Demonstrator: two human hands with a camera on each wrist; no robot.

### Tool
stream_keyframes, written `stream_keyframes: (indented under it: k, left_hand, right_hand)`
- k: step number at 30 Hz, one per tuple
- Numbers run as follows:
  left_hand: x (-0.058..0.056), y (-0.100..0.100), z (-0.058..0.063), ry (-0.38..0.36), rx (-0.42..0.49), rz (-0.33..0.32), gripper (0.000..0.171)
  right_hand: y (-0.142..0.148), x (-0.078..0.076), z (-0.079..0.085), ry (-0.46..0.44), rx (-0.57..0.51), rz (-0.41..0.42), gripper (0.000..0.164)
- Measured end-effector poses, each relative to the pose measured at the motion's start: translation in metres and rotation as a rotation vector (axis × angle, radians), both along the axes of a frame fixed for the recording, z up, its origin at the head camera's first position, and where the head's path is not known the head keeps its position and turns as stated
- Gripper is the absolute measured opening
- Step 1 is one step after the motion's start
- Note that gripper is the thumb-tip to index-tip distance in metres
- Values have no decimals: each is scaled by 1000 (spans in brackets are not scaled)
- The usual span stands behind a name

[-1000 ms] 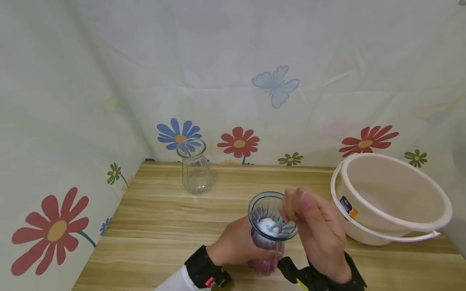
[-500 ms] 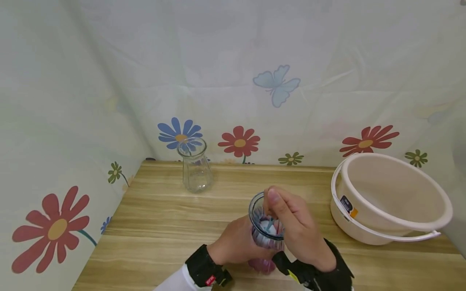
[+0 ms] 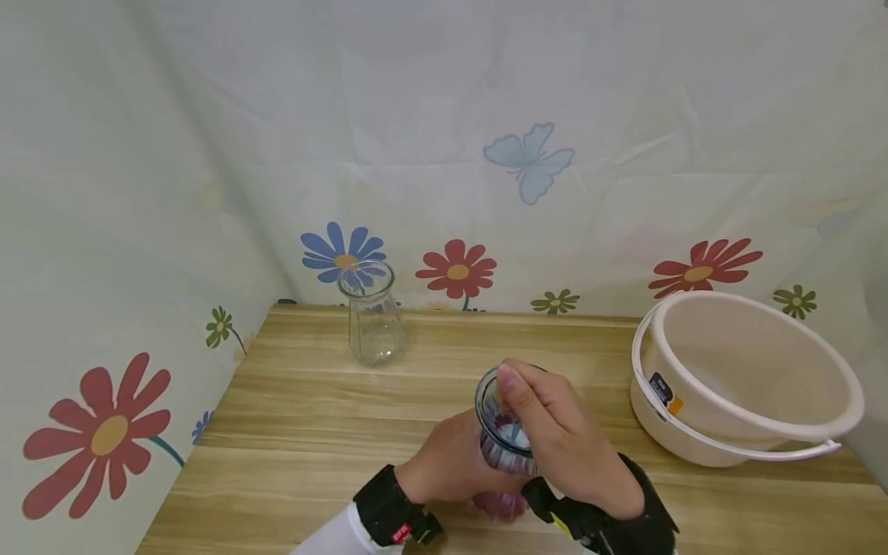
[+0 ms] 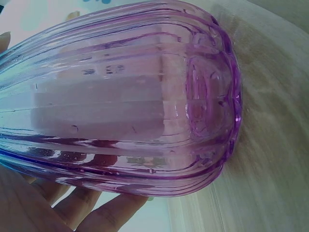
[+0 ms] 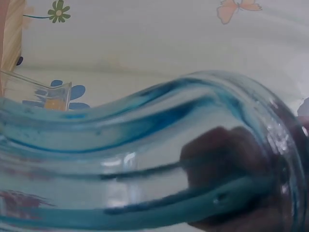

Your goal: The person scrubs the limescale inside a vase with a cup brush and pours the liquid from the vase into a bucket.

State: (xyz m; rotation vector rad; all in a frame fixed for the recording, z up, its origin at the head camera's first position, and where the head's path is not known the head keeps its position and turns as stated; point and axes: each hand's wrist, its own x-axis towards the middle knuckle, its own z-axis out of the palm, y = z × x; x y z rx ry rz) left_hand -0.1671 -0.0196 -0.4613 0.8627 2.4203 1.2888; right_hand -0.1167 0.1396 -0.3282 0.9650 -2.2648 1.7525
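A fluted glass vase (image 3: 509, 462), bluish about the mouth and purple at the base, is held over the near part of the desk (image 3: 291, 432), its mouth facing up; whether its base touches the wood cannot be told. The person's left hand (image 3: 454, 456) grips it, fingers curled round its side below the rim. The right hand (image 3: 558, 432) is at the mouth, covering part of the rim, its fingers pinching a teal handle (image 5: 227, 195) that shows through the glass in the right wrist view. Something white (image 3: 513, 433) lies inside the vase, partly hidden by that hand. Each wrist wears a black strap, and a white sleeve (image 3: 336, 533) shows on the left arm.

Farther back, well apart to the left, a clear glass jar (image 3: 377, 331) stands upright near the desk's rear edge. To the right is a pale bucket (image 3: 683, 420) with a dark label, its white handle lowered across the front. Behind hangs a whitish cloth (image 3: 416, 100) printed with flowers and a blue butterfly.
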Motion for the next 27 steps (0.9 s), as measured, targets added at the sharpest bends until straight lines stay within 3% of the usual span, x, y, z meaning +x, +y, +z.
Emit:
stream_keyframes:
  k: [16,22,27]
  left_hand:
    - [0,0,-3,-24,51,-20,71]
    - [-1,1,-3,-38,58,-14,77]
    - [0,1,-3,-66,40,-3,77]
  right_hand:
    - [2,8,4,-9,-69,-25,35]
    - [6,12,2,82,-179,-10,34]
    - [10,15,3,191,-349,60,37]
